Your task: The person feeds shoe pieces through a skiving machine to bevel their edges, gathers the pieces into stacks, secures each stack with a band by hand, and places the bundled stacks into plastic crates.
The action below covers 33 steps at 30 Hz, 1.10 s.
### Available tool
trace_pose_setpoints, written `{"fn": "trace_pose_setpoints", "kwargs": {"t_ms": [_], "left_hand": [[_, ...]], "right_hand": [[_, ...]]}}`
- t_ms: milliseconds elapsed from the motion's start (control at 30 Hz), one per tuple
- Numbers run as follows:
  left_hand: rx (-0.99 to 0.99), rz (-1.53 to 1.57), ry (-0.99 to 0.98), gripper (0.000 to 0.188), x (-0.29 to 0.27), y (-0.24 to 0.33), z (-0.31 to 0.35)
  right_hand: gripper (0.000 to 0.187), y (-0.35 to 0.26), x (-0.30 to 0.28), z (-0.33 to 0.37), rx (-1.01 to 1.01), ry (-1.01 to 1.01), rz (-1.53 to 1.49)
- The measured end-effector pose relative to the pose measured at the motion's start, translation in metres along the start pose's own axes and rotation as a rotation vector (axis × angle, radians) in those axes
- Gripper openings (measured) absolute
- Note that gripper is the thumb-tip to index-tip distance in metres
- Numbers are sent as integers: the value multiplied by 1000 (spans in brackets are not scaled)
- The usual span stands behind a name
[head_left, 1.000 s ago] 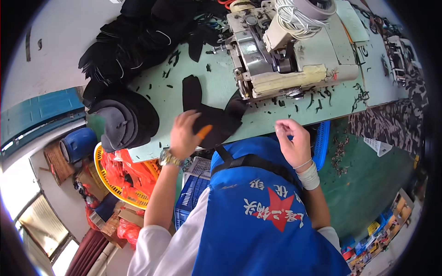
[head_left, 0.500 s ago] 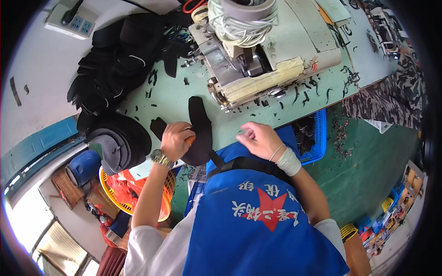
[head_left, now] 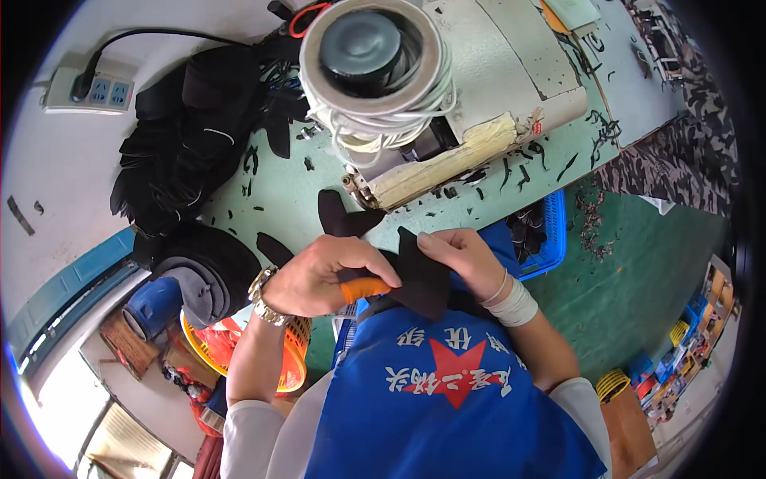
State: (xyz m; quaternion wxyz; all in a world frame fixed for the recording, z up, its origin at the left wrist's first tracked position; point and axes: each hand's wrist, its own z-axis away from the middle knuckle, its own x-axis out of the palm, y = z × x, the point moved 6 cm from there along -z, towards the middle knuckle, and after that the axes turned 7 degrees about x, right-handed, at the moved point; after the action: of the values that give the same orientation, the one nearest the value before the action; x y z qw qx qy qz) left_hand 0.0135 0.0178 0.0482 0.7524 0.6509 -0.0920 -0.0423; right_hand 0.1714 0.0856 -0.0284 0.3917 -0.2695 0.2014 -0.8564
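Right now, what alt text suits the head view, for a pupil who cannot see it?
A person's left hand and right hand hold a dark fabric piece between them, over a blue apron beside a green worktable. On the table stands a cream-coloured machine with dark scraps near it and a pile of black pieces to its left.

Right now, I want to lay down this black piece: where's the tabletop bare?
On the green tabletop, a narrow front strip between the sewing machine and right hand looks free; so does a small patch between the loose black cutout and left hand. Crowded: back left, under heaped black fabric, and along the machine's front, littered with scraps.
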Motion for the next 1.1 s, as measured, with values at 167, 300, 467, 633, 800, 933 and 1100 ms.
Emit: {"fn": "trace_pose_setpoints", "kwargs": {"t_ms": [167,300,467,633,800,933,1100], "left_hand": [[-339,21,138,19,-9,-20,1],[-306,-116,133,15,-19,-25,2],[-432,-101,93,15,-40,-23,12],[-386,-305,120,14,-60,-13,1],[-36,-843,300,16,-47,-9,-61],[-132,-361,276,7,-27,-11,-50],[-354,78,2,13,-31,-11,-42]], "right_hand": [[25,-37,4,5,-190,7,-406],[24,-37,7,-15,-263,39,-386],[27,-38,28,-24,-67,-71,-656],[28,-33,36,-35,-50,-62,-875],[22,-35,29,-18,-221,131,-442],[22,-63,-19,33,-361,359,-99],[18,-123,-61,51,-380,434,324]]}}
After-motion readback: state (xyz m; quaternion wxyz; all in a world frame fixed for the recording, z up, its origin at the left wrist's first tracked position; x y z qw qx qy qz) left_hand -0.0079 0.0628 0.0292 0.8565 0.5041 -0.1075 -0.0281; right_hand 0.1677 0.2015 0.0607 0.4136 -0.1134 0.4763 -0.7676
